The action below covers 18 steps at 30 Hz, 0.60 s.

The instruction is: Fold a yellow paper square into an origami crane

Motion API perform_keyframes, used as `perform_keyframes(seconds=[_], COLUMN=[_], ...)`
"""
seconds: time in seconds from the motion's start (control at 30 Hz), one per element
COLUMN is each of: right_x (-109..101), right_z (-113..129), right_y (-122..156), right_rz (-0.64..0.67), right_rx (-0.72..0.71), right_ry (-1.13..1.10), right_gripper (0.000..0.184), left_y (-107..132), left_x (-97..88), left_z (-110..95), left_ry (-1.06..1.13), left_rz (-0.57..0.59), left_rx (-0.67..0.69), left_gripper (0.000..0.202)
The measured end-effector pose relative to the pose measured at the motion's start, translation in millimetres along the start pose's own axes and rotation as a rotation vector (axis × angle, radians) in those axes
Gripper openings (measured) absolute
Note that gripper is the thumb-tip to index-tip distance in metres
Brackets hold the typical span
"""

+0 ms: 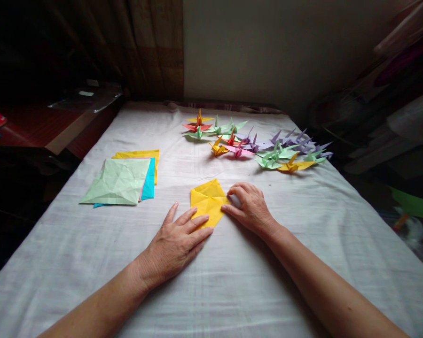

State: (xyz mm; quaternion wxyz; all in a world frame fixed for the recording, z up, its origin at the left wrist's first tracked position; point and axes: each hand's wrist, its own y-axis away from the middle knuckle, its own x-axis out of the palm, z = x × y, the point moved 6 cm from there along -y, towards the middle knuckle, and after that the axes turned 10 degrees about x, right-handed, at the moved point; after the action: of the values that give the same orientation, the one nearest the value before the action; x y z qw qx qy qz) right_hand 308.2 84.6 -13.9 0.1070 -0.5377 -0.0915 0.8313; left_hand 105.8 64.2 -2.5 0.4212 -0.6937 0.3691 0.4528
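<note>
A partly folded sheet of yellow origami paper (208,199) lies flat on the pale cloth in front of me, with crease lines across it. My left hand (178,241) rests on its lower left part, fingers spread and stretched out flat. At the paper's right corner is my right hand (250,206), its thumb and forefinger closed on the edge in a pinch. The other fingers of that hand are curled beneath the palm and partly hidden.
Left of the hands lies a stack of creased paper sheets (121,180), pale green on top with blue and yellow below. Several folded paper cranes (238,150) stand toward the back right. A brown wooden table (38,124) adjoins the left edge, bearing a clear plastic bag (98,96).
</note>
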Motion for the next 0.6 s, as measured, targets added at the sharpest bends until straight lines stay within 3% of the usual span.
perform_keyframes(seconds=[0.2, 0.37, 0.5, 0.6], right_x=[-2, -14, 0, 13], right_z=[-19, 11, 45, 50], right_y=[-6, 10, 33, 41], right_rz=[-0.060, -0.115, 0.119, 0.270], right_rx=[0.073, -0.093, -0.292, -0.257], right_ry=[0.034, -0.044, -0.010, 0.086], right_gripper=[0.023, 0.020, 0.037, 0.048], left_y=[0, 0, -1, 0], left_x=[0.4, 1.2, 1.2, 0.7], left_z=[0, 1, 0, 1], left_ry=[0.006, 0.004, -0.001, 0.006], left_rz=[0.003, 0.009, 0.018, 0.036], left_rx=[0.005, 0.005, 0.008, 0.020], left_gripper=[0.028, 0.029, 0.030, 0.030])
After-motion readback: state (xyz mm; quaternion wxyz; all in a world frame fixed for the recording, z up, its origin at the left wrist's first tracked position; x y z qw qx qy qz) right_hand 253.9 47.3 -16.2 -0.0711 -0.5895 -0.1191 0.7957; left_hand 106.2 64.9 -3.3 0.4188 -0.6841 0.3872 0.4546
